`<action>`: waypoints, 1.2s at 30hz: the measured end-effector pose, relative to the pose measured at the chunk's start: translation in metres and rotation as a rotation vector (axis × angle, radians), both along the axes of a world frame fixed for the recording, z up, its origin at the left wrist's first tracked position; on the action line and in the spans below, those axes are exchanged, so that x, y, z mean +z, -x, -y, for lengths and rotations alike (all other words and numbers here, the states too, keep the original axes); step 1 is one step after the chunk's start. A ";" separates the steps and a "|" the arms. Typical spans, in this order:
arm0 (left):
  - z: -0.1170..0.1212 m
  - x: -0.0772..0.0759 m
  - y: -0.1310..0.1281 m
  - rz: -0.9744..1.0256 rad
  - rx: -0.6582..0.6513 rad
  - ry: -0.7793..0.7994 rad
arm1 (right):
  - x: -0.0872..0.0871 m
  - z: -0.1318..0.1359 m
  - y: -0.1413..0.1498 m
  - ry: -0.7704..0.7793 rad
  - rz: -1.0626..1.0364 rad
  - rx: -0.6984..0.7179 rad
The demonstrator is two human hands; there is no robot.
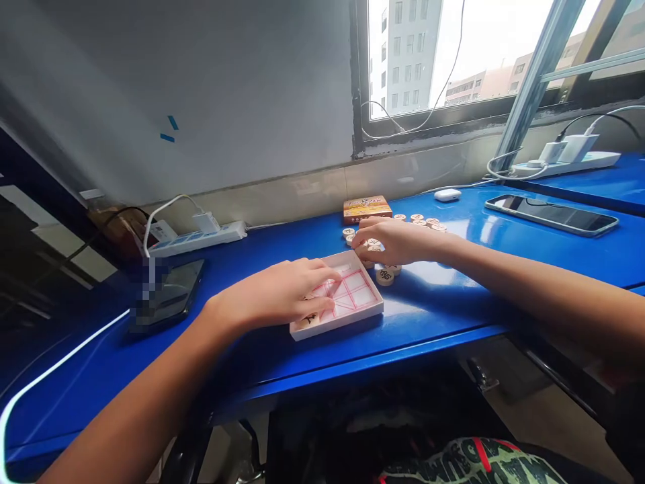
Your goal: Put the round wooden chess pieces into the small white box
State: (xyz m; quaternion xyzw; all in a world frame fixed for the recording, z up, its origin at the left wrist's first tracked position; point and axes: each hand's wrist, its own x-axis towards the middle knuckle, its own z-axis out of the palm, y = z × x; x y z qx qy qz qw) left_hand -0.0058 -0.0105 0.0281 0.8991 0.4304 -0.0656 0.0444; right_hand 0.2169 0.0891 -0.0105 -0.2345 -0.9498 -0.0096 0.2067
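A shallow white box tray (pixel 338 324) with a red-lined grid inside sits near the table's front edge. My left hand (pixel 282 292) reaches over its left side, thumb and fingers apart. Beneath that hand a round xiangqi piece (pixel 308 321) lies in the tray's near left corner, partly covered. Past the tray's far right corner, my right hand (pixel 390 240) curls its fingers and thumb down around a piece among a cluster of wooden xiangqi pieces (pixel 385 277). The fingers partly hide that piece.
Behind the pieces stands a small brown-and-yellow box (pixel 367 209). More pieces (pixel 418 220) lie beyond my right wrist. A dark phone (pixel 174 296) and a power strip (pixel 206 236) are left; an earbud case (pixel 447 195) and another phone (pixel 551 215) are right, on the blue table (pixel 433 316).
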 end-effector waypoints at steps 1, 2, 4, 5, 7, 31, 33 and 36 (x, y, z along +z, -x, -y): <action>0.000 0.000 0.000 -0.015 -0.003 0.002 | -0.001 0.002 0.002 0.003 0.019 -0.005; 0.001 -0.001 0.000 -0.030 0.002 -0.004 | -0.001 0.002 0.003 0.001 0.014 -0.021; 0.001 -0.003 -0.002 -0.063 0.032 -0.044 | -0.004 0.000 0.003 -0.006 -0.030 -0.080; 0.001 -0.004 -0.004 -0.077 0.048 -0.071 | -0.005 -0.002 0.003 -0.005 -0.048 -0.116; 0.001 -0.007 -0.007 -0.090 0.073 -0.124 | -0.008 -0.008 0.001 0.017 -0.066 -0.185; 0.001 0.010 0.012 -0.055 0.177 -0.028 | -0.011 0.000 0.006 -0.033 -0.064 -0.033; -0.001 0.010 0.014 -0.028 0.168 -0.005 | -0.010 0.001 0.006 -0.034 -0.112 -0.038; -0.003 0.010 0.017 0.084 0.139 -0.047 | -0.008 0.004 0.006 -0.055 -0.200 -0.035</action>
